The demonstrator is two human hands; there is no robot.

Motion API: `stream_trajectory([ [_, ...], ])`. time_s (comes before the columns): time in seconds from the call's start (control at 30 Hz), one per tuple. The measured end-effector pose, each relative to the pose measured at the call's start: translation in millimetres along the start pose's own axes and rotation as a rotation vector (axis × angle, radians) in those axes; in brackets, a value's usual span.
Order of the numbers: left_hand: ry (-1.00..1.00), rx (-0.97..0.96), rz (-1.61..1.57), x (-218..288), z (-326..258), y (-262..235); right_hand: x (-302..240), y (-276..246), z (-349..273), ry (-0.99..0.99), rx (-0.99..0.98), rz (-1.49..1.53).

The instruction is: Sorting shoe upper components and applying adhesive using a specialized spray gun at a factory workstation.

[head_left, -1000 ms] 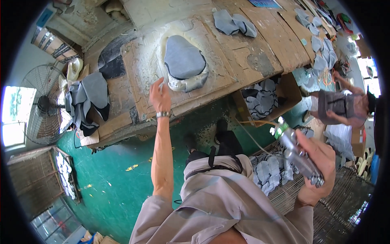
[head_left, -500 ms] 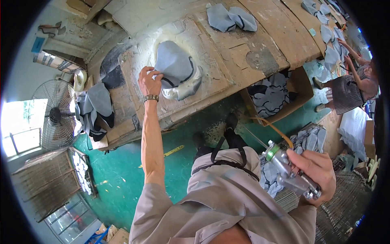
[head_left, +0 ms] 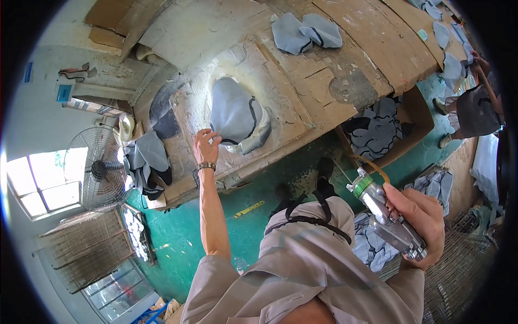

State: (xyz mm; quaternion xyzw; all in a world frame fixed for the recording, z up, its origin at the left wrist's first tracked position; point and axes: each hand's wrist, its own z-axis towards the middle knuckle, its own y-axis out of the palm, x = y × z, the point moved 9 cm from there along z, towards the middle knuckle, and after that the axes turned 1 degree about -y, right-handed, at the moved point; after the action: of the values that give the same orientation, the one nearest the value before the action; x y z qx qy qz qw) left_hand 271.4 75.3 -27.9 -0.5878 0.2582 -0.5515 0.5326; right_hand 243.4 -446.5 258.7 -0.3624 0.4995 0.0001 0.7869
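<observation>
My left hand (head_left: 205, 146), a watch on its wrist, reaches over the cardboard-covered bench (head_left: 302, 81) with fingers curled at the near left edge of a grey fabric piece (head_left: 232, 110). That piece lies on top of other grey pieces inside a patch of white spray residue. I cannot tell whether the fingers pinch the fabric. My right hand (head_left: 418, 216) is held low at my right side, closed around a metal spray gun (head_left: 386, 218) with a green cap and a thin hose.
More grey pieces (head_left: 305, 29) lie farther along the bench, and a cardboard box (head_left: 386, 127) of them sits under its edge. A standing fan (head_left: 100, 173) is at the left. Another person (head_left: 477, 108) works at the right. A grey pile (head_left: 145, 162) hangs off the bench's left end.
My left hand has moved from the bench surface to the edge of the grey piece. The view has shifted, and my right hand still holds the spray gun.
</observation>
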Motion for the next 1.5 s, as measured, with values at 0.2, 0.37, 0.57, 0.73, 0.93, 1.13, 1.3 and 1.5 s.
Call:
stream_trajectory([
  [0.2,0.178,0.035,0.065,59.1,39.5,-31.6,22.7,-11.8,-14.4,0.076,-0.050,0.042],
  [0.37,0.460,0.197,0.112,169.6,134.9,-99.7,45.8,-11.3,-26.8,0.187,-0.024,0.065],
  [0.57,0.603,0.295,0.087,325.0,197.5,-98.2,65.6,-9.9,-62.5,0.352,0.074,0.045],
  [0.73,0.661,0.460,-0.038,410.2,200.4,-41.9,76.0,-16.5,-91.1,0.461,0.160,0.003],
  [0.93,0.748,0.501,-0.167,517.8,253.7,47.2,84.8,-21.8,-108.8,0.541,0.257,0.024],
  [1.13,0.681,0.578,-0.015,549.0,268.0,123.5,100.4,-18.3,-112.2,0.634,0.252,0.023],
  [1.3,0.546,-0.535,0.118,488.7,135.2,304.6,96.0,-17.6,-80.5,0.534,0.221,0.020],
  [1.5,0.493,-1.082,-0.649,342.0,-107.3,281.7,36.5,-3.1,-11.4,0.303,0.008,0.005],
])
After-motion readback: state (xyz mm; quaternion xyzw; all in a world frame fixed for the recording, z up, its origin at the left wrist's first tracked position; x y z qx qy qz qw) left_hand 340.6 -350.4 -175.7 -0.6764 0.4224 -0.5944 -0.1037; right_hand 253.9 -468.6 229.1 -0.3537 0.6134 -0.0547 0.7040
